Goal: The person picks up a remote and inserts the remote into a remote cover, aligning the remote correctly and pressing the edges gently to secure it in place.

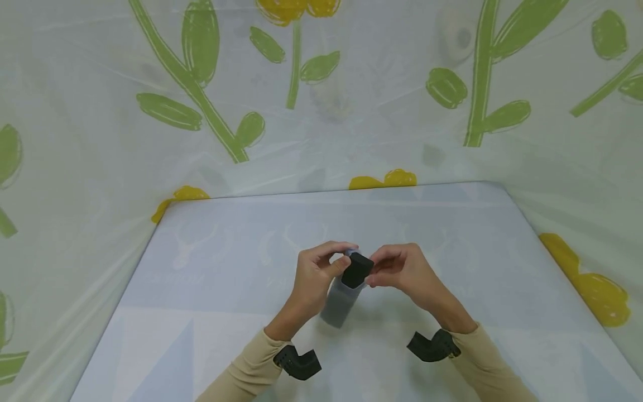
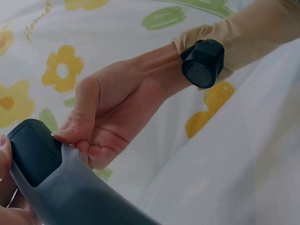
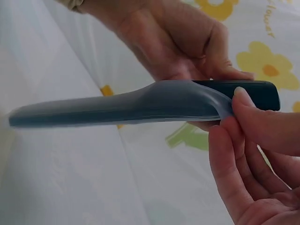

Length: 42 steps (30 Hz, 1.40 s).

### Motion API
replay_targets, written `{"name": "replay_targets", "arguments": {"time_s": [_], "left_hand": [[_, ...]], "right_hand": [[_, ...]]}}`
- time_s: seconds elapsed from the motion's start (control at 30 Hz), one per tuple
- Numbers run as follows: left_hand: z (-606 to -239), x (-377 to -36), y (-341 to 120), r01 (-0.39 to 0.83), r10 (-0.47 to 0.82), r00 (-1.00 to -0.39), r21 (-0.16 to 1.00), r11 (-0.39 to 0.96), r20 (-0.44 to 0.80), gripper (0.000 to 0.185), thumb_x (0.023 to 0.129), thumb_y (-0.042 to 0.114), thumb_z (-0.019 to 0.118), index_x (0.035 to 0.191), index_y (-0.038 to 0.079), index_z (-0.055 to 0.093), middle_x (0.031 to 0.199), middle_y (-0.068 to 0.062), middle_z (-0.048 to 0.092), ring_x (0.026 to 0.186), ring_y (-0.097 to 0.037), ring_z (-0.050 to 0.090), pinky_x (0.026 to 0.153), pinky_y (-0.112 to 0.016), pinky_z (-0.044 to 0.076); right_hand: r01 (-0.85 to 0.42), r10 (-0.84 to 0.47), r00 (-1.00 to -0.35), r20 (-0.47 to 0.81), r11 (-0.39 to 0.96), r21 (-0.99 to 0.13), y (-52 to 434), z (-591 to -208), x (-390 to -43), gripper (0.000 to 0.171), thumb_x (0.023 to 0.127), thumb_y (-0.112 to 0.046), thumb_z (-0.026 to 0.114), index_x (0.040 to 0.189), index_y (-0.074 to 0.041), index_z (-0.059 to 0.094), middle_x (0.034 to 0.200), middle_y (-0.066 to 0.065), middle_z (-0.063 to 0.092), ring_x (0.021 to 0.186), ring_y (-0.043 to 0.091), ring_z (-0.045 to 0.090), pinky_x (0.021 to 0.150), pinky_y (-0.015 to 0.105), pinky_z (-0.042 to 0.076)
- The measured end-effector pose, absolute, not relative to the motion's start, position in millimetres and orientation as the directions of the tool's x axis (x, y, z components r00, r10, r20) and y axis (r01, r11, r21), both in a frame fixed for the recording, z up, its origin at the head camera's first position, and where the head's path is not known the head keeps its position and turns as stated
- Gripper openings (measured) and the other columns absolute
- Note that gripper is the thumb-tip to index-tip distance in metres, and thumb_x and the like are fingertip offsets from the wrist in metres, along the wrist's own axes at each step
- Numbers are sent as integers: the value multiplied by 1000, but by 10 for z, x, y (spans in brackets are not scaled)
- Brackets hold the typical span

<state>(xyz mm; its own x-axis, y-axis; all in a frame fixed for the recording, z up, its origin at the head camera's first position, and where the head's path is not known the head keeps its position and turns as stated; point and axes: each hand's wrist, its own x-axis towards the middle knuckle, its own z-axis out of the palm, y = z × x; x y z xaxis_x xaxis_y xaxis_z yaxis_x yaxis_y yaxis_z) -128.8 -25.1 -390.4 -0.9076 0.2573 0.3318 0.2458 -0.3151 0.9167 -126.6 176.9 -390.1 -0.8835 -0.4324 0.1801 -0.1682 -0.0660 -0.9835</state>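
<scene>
Black remote (image 1: 357, 269) mostly hidden inside translucent grey silicone sleeve (image 1: 341, 304); only top end shows, buttons not readable. In left wrist view sleeve cut off by bottom edge.

Left hand (image 1: 315, 273) curled round upper sleeve, thumb on edge beside exposed end. Right hand (image 1: 402, 268) pinches sleeve lip at same end, peeling it outward.

Remote held between both hands, above table (image 1: 211, 268). Long axis runs from fingers down toward wrists; exposed end points away from person, slightly right.
</scene>
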Motion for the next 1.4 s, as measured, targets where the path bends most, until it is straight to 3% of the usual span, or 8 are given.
{"name": "replay_targets", "arguments": {"time_s": [0.17, 0.33, 0.67, 0.83, 0.97, 1.17, 1.3, 1.4], "left_hand": [[-3899, -1301, -255, 148, 286, -920, 914, -378, 268, 36, 88, 8, 66, 108, -21, 56, 99, -2, 65, 91, -15, 60, 67, -21, 50], [-3910, -1314, -258, 118, 334, -914, 939, -322, 229, 33, 90, 7, 64, 116, -13, 57, 105, -6, 62, 95, -17, 59, 77, -24, 51], [-3955, -1372, -281, 203, 333, -913, 971, -130, 235, 36, 76, 3, 78, 109, -1, 66, 101, -11, 66, 94, -24, 63, 83, -36, 54], [-3921, -1398, -312, 193, 336, -916, 975, -114, 220, 34, 76, 4, 78, 107, -2, 67, 100, -10, 67, 93, -24, 63, 82, -36, 55], [-3880, -1417, -341, 177, 349, -914, 978, -107, 204, 34, 76, 4, 78, 107, -3, 66, 100, -11, 67, 94, -24, 63, 82, -37, 55], [-3813, -1420, -343, 218, 362, -901, 971, -97, 239, 31, 76, 5, 79, 105, 2, 69, 99, -11, 67, 92, -23, 64, 79, -37, 56], [-3773, -1420, -311, 325, 368, -869, 942, -83, 332, 28, 75, 6, 79, 102, 4, 70, 97, -8, 67, 89, -20, 64, 75, -36, 57], [-3736, -1421, -294, 418, 362, -841, 908, -35, 402, 26, 74, 6, 81, 98, 5, 72, 94, -5, 69, 87, -17, 64, 70, -34, 58]], "right_hand": [[-111, -464, -877, 126, -61, -992, 1816, -3867, -1302, 15, 79, 5, 71, 93, 1, 66, 78, 7, 67, 68, 24, 66, 69, 38, 57], [-118, -459, -880, 119, -31, -993, 1821, -3808, -1329, 13, 83, 4, 65, 97, 5, 63, 76, 10, 67, 67, 26, 65, 71, 38, 56], [-399, -213, -908, 362, 165, -902, 1586, -3904, -1326, 15, 76, 12, 64, 82, -1, 64, 67, 8, 65, 55, 22, 63, 54, 32, 56], [-660, -168, -740, 652, 371, -654, 1505, -4015, -1359, 18, 72, 11, 67, 82, -4, 69, 70, 3, 64, 57, 11, 61, 51, 24, 54], [-761, -243, -608, 755, 450, -468, 1483, -4029, -1388, 18, 74, 11, 64, 84, -4, 69, 71, 0, 61, 59, 8, 56, 48, 19, 50], [-822, -248, -472, 846, 472, -319, 1497, -3997, -1437, 7, 81, 0, 58, 80, -2, 64, 67, 3, 61, 52, 9, 55, 46, 19, 49], [-835, -172, -371, 913, 491, -247, 1501, -3963, -1465, 17, 85, -9, 52, 74, -1, 63, 63, 5, 60, 48, 11, 56, 45, 23, 50], [-825, -133, -389, 912, 490, -280, 1507, -3921, -1450, 16, 83, -8, 54, 72, -2, 64, 62, 4, 61, 48, 11, 56, 45, 22, 50]]}}
